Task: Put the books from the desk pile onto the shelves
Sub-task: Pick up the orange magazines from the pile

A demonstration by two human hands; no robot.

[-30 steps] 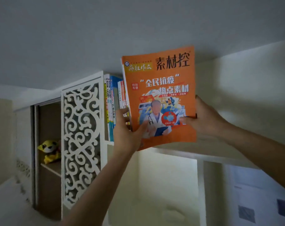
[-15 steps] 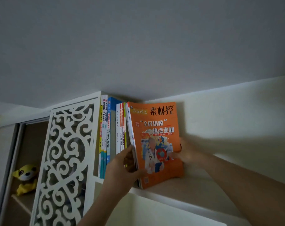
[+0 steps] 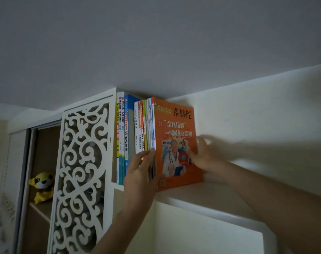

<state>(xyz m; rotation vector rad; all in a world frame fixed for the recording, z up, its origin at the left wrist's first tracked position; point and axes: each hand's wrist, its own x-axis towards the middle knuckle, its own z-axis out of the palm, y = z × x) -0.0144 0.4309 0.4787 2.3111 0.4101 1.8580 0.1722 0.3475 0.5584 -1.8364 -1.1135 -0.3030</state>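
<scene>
Head view, shelf: a high white shelf [image 3: 201,194] ran just under the ceiling, its left end closed by a white fretwork panel [image 3: 82,171].
Head view, orange book: the orange book [image 3: 176,143] stood upright on the shelf with its cover facing out, its bottom edge near the shelf's front edge. It was the rightmost volume, touching the row beside it.
Head view, row of books: a row of books [image 3: 135,131] stood spine-out between the fretwork panel and the orange book, filling the shelf's left end, with a small gap in the middle of the row.
Head view, left hand: the left hand [image 3: 141,171] reached up from below the shelf's front edge. Its straight fingers lay flat against the spines of the thin books just left of the orange book; it gripped nothing.
Head view, right hand: the right hand [image 3: 203,156] was blurred. Its spread fingers lay on the orange cover near the right edge; whether any finger curled behind the book, I could not tell.
Head view, toy: a yellow plush toy [image 3: 42,186] sat in a lower compartment left of the panel, well apart from the books.
</scene>
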